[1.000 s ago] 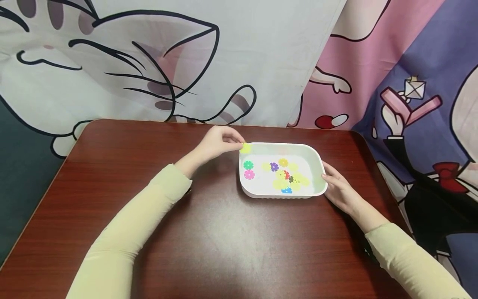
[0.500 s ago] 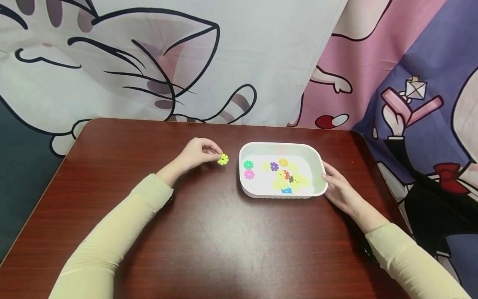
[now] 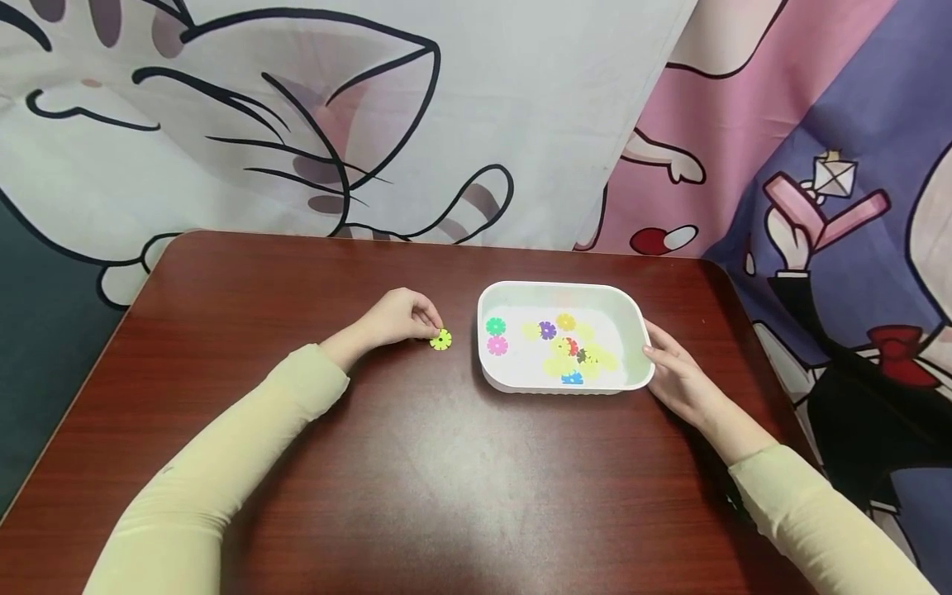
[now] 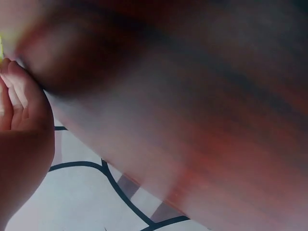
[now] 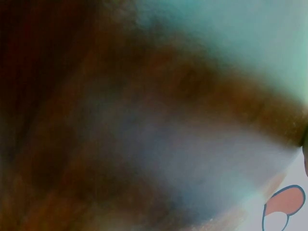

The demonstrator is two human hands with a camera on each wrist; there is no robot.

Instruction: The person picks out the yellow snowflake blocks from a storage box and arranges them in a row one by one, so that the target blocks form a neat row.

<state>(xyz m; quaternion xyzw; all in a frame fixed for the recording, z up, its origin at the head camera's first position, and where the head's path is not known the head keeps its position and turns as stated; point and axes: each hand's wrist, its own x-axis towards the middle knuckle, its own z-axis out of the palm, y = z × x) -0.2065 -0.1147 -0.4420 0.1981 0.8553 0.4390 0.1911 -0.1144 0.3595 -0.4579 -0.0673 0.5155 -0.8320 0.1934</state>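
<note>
My left hand (image 3: 402, 318) is left of the white tray, pinching a yellow flower-shaped plastic disc (image 3: 441, 340) between thumb and fingers, close over the table. The left wrist view shows this hand (image 4: 26, 103) at its left edge, with a sliver of yellow at the fingertips. At the tray's right end, my right hand (image 3: 680, 376) grips the white tray (image 3: 521, 385), thumb at the rim and fingers along the outer wall. Inside lie several similar discs, among them a green disc (image 3: 496, 326), a pink disc (image 3: 497, 345) and a purple disc (image 3: 547, 330). The right wrist view is mostly blurred.
The brown wooden table (image 3: 446, 496) extends around the tray toward the front and left. Behind its far edge hangs a white cloth (image 3: 550, 124) printed with a cartoon cat, beside a pink and blue printed cloth (image 3: 744, 157) on the right.
My left hand has moved from the tray's upper left corner leftward and then down toward the table, carrying the yellow disc. The right hand and tray have stayed put.
</note>
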